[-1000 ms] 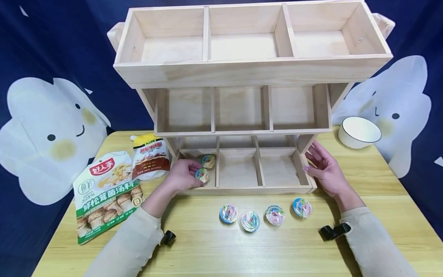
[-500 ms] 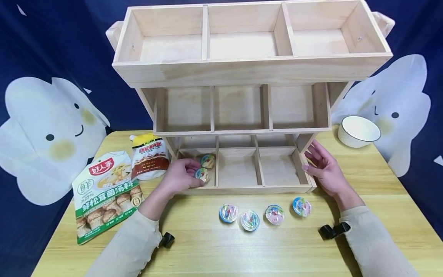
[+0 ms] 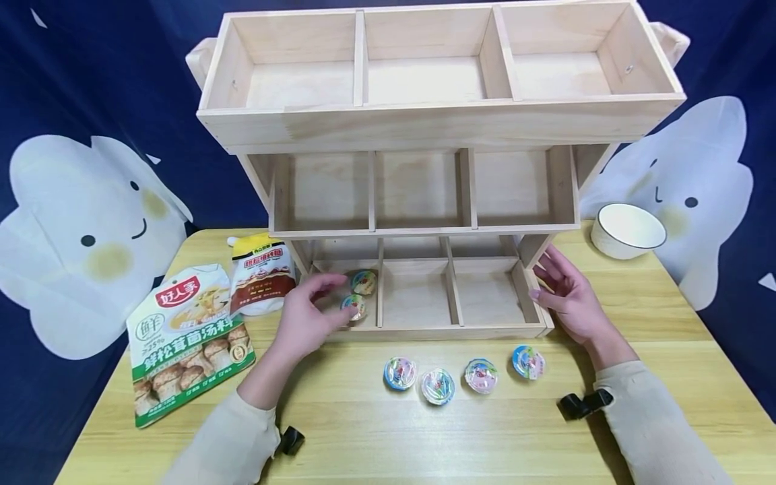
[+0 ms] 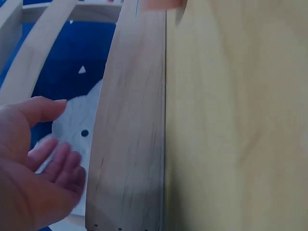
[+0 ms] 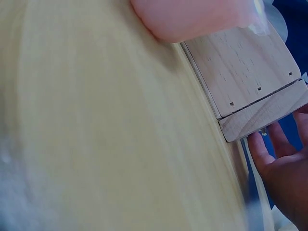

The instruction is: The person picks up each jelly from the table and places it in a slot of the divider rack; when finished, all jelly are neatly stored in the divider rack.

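Observation:
My left hand [image 3: 306, 316] is over the bottom left compartment of a three-tier wooden rack [image 3: 448, 131], its thumb and fingers spread apart. Beside it lie two small jelly cups with shiny printed lids, a rear jelly cup [image 3: 364, 282] and a front jelly cup [image 3: 356, 304]; the thumb tip overlaps the front one. At the lower right side, my right hand [image 3: 572, 303] holds the rack's end panel, thumb at its edge and fingers along the outside. In the right wrist view, fingertips of the right hand [image 5: 288, 178] touch that wooden end.
Several more jelly cups [image 3: 438, 386] lie in a loose row on the table [image 3: 461, 448] before the rack. Left stand a green-and-white soup pouch [image 3: 188, 343] and a brown-and-yellow pouch [image 3: 263, 276]. A white bowl [image 3: 627, 232] is at the back right.
The left hand has let go of the front jelly cup, spreading its fingers and drawing back slightly left. Both cups stay in the compartment. The right hand has not moved.

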### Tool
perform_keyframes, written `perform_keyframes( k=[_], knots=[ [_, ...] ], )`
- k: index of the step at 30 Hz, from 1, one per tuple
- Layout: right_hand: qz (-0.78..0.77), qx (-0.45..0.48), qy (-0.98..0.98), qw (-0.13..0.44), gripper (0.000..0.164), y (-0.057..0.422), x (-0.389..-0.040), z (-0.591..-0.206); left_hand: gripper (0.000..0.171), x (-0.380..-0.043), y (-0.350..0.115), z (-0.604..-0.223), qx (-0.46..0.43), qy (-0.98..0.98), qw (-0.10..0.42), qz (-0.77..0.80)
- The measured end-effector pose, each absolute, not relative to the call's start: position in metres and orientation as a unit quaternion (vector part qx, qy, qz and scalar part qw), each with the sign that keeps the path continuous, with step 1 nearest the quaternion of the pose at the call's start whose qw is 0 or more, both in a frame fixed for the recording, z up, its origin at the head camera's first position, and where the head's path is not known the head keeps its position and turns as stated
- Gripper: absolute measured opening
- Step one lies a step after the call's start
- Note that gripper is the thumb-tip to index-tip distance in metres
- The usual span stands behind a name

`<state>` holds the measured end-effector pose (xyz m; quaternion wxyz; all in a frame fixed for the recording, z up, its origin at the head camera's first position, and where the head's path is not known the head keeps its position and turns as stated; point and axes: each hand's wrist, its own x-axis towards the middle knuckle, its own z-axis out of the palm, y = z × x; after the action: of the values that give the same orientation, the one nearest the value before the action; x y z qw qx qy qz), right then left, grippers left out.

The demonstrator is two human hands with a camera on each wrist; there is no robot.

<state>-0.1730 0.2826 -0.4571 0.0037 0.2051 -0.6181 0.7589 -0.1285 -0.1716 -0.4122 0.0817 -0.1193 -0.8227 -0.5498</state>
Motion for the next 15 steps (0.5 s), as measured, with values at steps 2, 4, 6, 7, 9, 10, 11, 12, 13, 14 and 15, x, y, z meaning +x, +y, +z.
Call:
perform_keyframes(
  k=[2,4,6,7,9,10,11,12,13,14,15],
  knots=[
    [0.759,0.206,-0.618,0.005,0.09,0.283,-0.173,-0.457,0.049,-0.121,-0.169,-0.412,-0.132,-0.806,0.103,-0.567],
    [0.758,0.206,-0.618,0.005,0.09,0.283,-0.173,-0.457,0.051,-0.114,-0.165,-0.412,-0.146,-0.787,0.121,-0.586],
    [0.758,0.206,-0.619,0.004,0.09,0.283,-0.173,-0.457,0.052,-0.106,-0.162,-0.412,-0.158,-0.768,0.128,-0.607],
    [0.758,0.206,-0.619,0.004,0.09,0.283,-0.173,-0.457,0.052,-0.103,-0.161,-0.413,-0.164,-0.759,0.128,-0.616],
    [0.758,0.206,-0.618,0.002,0.09,0.283,-0.174,-0.457,0.052,-0.096,-0.158,-0.414,-0.178,-0.739,0.12,-0.639],
    [0.758,0.206,-0.619,0.002,0.09,0.283,-0.174,-0.457,0.051,-0.092,-0.157,-0.415,-0.184,-0.729,0.112,-0.649],
    [0.758,0.206,-0.619,0.002,0.09,0.283,-0.174,-0.457,0.05,-0.089,-0.156,-0.416,-0.191,-0.721,0.103,-0.658],
    [0.758,0.207,-0.619,0.002,0.09,0.283,-0.174,-0.458,0.05,-0.085,-0.155,-0.417,-0.199,-0.713,0.096,-0.666],
    [0.758,0.207,-0.619,0.002,0.09,0.283,-0.174,-0.458,0.05,-0.082,-0.154,-0.419,-0.207,-0.706,0.089,-0.671],
    [0.758,0.208,-0.618,0.002,0.09,0.283,-0.174,-0.458,0.049,-0.08,-0.153,-0.42,-0.215,-0.701,0.082,-0.675],
    [0.758,0.209,-0.618,0.002,0.089,0.283,-0.174,-0.458,0.049,-0.077,-0.152,-0.422,-0.225,-0.695,0.077,-0.678]
  ],
)
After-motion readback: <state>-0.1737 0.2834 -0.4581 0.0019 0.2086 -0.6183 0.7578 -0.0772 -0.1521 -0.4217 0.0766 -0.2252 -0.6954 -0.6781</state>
